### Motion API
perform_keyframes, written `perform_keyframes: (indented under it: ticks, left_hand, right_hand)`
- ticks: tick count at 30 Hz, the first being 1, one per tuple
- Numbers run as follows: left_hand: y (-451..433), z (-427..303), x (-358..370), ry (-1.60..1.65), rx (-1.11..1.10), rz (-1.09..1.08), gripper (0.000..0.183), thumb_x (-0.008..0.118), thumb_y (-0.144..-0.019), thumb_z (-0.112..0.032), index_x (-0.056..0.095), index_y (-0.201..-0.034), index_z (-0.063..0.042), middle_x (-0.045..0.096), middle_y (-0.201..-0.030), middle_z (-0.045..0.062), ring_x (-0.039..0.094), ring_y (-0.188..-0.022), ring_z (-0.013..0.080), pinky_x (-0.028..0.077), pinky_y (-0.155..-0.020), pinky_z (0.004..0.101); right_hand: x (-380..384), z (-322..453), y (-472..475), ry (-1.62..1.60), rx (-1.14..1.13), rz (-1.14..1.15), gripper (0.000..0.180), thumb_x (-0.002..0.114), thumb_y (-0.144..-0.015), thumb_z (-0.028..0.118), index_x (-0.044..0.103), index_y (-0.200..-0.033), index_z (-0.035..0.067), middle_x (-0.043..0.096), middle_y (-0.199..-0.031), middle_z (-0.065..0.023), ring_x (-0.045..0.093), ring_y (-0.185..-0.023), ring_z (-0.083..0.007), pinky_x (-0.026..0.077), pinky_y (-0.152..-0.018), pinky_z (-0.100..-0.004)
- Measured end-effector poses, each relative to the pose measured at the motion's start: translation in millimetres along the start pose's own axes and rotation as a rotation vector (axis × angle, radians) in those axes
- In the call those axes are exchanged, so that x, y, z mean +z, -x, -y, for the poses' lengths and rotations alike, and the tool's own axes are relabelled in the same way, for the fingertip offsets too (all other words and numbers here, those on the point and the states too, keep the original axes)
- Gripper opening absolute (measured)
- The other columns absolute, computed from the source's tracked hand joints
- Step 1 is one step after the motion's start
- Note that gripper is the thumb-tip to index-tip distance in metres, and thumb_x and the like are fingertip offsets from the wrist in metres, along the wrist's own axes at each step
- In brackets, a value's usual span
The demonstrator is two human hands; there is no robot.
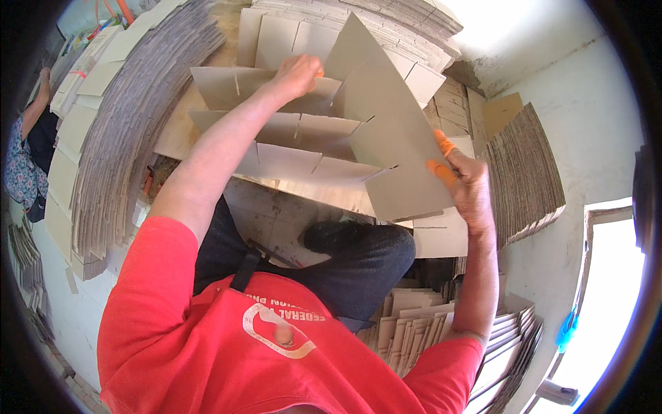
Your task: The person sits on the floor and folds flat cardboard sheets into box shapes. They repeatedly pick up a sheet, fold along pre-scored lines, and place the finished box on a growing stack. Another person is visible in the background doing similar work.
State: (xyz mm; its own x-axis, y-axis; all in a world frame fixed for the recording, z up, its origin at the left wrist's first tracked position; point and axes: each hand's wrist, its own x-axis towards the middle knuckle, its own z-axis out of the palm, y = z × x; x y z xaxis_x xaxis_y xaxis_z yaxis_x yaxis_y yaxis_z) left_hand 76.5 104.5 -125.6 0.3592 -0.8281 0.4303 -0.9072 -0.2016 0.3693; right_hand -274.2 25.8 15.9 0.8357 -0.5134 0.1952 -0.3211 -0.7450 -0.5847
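Note:
Several slotted cardboard strips stand on edge in rows before me: a far strip [217,85], a middle strip [282,127] and a near strip [289,158]. Across their right ends leans a large cardboard sheet [393,114], tilted, meeting the strips at their slots. My left hand [300,75] is closed at the top edge of the far strip, its fingertips partly hidden. With orange coverings on thumb and finger, my right hand [463,178] grips the sheet's right edge. Beneath the strips lies a wooden board [331,193].
A long stack of cardboard [139,98] curves along the left. More slotted cardboard [279,39] is piled at the back, and another stack [522,176] stands by the right wall. Cardboard pieces [414,321] sit low at my right. At far left, another person's arm [39,95] shows.

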Motion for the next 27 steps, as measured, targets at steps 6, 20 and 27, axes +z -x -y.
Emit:
perform_keyframes:
  ticks: [6, 20, 27]
  left_hand:
    - [-6, -2, 5, 0.029, -0.006, 0.044, 0.015, 0.067, -0.062, 0.002, 0.054, -0.068, 0.0, 0.056, -0.071, 0.021, 0.057, -0.073, 0.0406, 0.045, -0.062, 0.048]
    - [74, -111, -57, 0.082, 0.193, 0.387, 0.037, 0.074, -0.074, -0.037, 0.063, -0.079, -0.002, 0.058, -0.064, 0.019, 0.06, -0.067, 0.0365, 0.046, -0.059, 0.0447]
    - [96, -109, -4, 0.241, 0.169, 0.231, 0.01, 0.053, -0.063, 0.01, 0.052, -0.07, 0.003, 0.056, -0.068, 0.024, 0.058, -0.071, 0.0425, 0.045, -0.063, 0.0511]
  right_hand:
    - [35, -39, -7, 0.072, -0.23, -0.031, 0.052, 0.068, -0.078, -0.004, 0.054, -0.128, 0.002, 0.065, -0.092, -0.0233, 0.06, -0.066, -0.0225, 0.049, -0.064, -0.0296]
    - [19, 18, -25, -0.058, 0.177, 0.364, 0.058, 0.066, -0.073, -0.008, 0.049, -0.128, -0.001, 0.06, -0.111, -0.0256, 0.062, -0.088, -0.0378, 0.05, -0.073, -0.0398]
    - [35, 1, -22, 0.014, -0.184, 0.196, 0.055, 0.066, -0.073, -0.007, 0.047, -0.125, -0.002, 0.061, -0.097, -0.0282, 0.06, -0.079, -0.0449, 0.049, -0.066, -0.0452]
